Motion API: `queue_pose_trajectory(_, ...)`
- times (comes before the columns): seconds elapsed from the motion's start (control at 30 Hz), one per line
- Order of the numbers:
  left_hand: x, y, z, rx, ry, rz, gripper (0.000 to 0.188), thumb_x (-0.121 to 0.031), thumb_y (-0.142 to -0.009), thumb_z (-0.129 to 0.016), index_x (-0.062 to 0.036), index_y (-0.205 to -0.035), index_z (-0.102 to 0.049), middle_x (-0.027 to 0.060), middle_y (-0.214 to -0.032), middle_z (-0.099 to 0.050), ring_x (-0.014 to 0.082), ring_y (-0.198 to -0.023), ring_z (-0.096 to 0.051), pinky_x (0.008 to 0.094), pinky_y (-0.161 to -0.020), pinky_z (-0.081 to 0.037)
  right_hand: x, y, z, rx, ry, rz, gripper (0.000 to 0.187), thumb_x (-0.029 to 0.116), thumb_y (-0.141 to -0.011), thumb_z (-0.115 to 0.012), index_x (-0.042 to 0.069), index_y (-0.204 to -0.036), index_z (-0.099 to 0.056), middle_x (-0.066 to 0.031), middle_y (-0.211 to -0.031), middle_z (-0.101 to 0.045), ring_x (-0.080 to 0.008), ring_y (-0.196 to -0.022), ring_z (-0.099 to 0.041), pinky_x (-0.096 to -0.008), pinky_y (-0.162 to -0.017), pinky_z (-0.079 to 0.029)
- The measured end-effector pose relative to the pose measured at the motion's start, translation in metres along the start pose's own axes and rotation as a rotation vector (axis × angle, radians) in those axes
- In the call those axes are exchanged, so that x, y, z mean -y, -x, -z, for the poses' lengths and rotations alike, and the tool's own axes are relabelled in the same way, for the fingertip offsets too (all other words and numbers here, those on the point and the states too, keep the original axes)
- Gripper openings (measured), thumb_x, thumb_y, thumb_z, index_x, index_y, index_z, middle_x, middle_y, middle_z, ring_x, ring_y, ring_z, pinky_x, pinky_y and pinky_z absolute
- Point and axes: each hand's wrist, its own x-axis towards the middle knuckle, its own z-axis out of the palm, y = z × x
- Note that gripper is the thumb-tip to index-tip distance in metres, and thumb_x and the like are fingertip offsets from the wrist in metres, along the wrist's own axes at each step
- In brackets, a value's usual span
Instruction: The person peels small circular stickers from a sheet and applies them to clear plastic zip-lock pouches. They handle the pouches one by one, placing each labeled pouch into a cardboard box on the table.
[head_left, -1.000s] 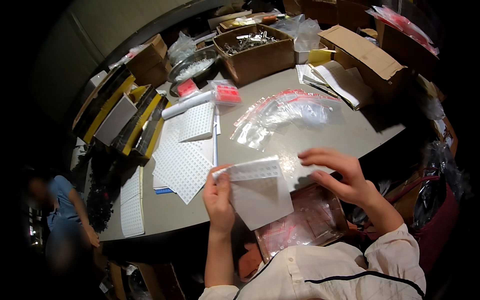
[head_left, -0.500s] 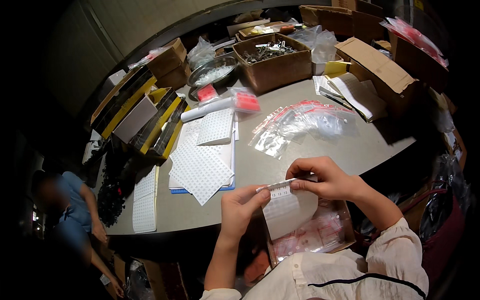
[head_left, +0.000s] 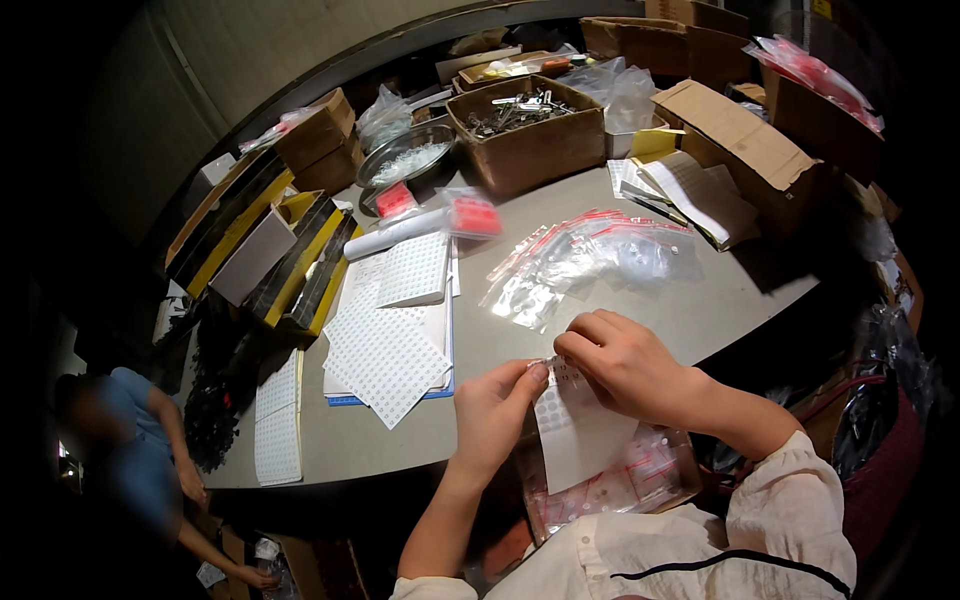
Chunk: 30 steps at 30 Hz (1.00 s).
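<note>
A sheet of round number stickers point(head_left: 585, 440) hangs over my lap, its upper edge folded back and several bare round spots showing. At its top left corner my left hand point(head_left: 495, 405) pinches it between thumb and fingers. My right hand point(head_left: 632, 368) is bent over the same top edge, fingertips closed on it near the left thumb; whether a single sticker is between them is hidden. Below the sheet stands an open box of clear zip bags with red lines point(head_left: 640, 475). Just beyond the hands, a fan of clear zip bags point(head_left: 600, 255) lies on the table.
More sticker sheets point(head_left: 387, 360) lie on a blue-edged pad at left, beside black-and-yellow boxes point(head_left: 265, 260). Farther back are a bowl of small clear pieces point(head_left: 410, 162) and a carton of metal parts point(head_left: 530, 150). A co-worker in blue point(head_left: 150, 430) is at far left.
My right hand has slid left along the sheet's top edge, close to my left thumb, and now covers part of the numbers. The whole view has shifted slightly.
</note>
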Motion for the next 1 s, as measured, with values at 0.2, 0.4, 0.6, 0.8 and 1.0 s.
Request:
queue_pose_trajectory(0.2,0.001,-0.025,-0.003,0.14,0.11,0.124,0.026,-0.019,-0.1,-0.067,0.0047,-0.098,-0.075,-0.0039,-0.075,-0.064,0.0033,-0.067,-0.054,0.0227,-0.059,-0.041,-0.016,0.008,-0.012,-0.089,0.007,-0.021,0.03,-0.001,-0.076,-0.072,0.003,-0.104,-0.062,-0.0116,-0.097,-0.061,-0.0306,-0.087,-0.063,-0.0398,-0.074,-0.054)
queue_pose_trajectory(0.4,0.011,-0.069,0.0,0.327,0.243,0.227,0.025,-0.021,-0.1,-0.068,0.0023,-0.094,-0.073,-0.0075,-0.076,-0.059,0.0022,-0.07,-0.046,0.0216,-0.061,-0.037,-0.024,0.008,-0.009,-0.083,0.16,0.043,0.031,0.006,-0.074,-0.067,0.004,-0.105,-0.063,-0.0098,-0.097,-0.061,-0.0264,-0.086,-0.063,-0.0361,-0.072,-0.055)
queue_pose_trajectory(0.6,0.017,-0.081,0.001,0.375,0.207,0.266,0.021,-0.02,-0.096,-0.071,-0.0075,-0.08,-0.067,-0.006,-0.072,-0.057,0.0023,-0.061,-0.045,0.0212,-0.054,-0.032,-0.06,0.024,0.011,0.033,-0.179,0.051,0.044,-0.006,-0.065,-0.069,0.002,-0.107,-0.064,-0.0101,-0.099,-0.064,-0.0291,-0.088,-0.064,-0.0364,-0.075,-0.054)
queue_pose_trajectory(0.8,0.014,-0.081,0.009,0.407,0.252,0.271,0.022,-0.021,-0.1,-0.068,-0.0056,-0.083,-0.068,-0.0071,-0.07,-0.054,0.002,-0.061,-0.041,0.0209,-0.056,-0.03,-0.185,0.026,0.077,0.113,-0.195,-0.693,0.016,0.013,-0.083,-0.071,0.0,-0.092,-0.068,-0.007,-0.074,-0.066,-0.016,-0.067,-0.062,-0.031,-0.065,-0.05)
queue_pose_trajectory(1.0,0.016,-0.082,0.013,0.381,0.282,0.246,0.024,-0.022,-0.101,-0.067,-0.0041,-0.084,-0.068,-0.0068,-0.071,-0.053,0.0021,-0.062,-0.038,0.0216,-0.057,-0.029,-0.216,0.03,0.062,0.312,0.042,-0.747,0.015,0.014,-0.086,-0.069,0.0,-0.092,-0.067,-0.0064,-0.076,-0.068,-0.0136,-0.07,-0.063,-0.0298,-0.064,-0.05)
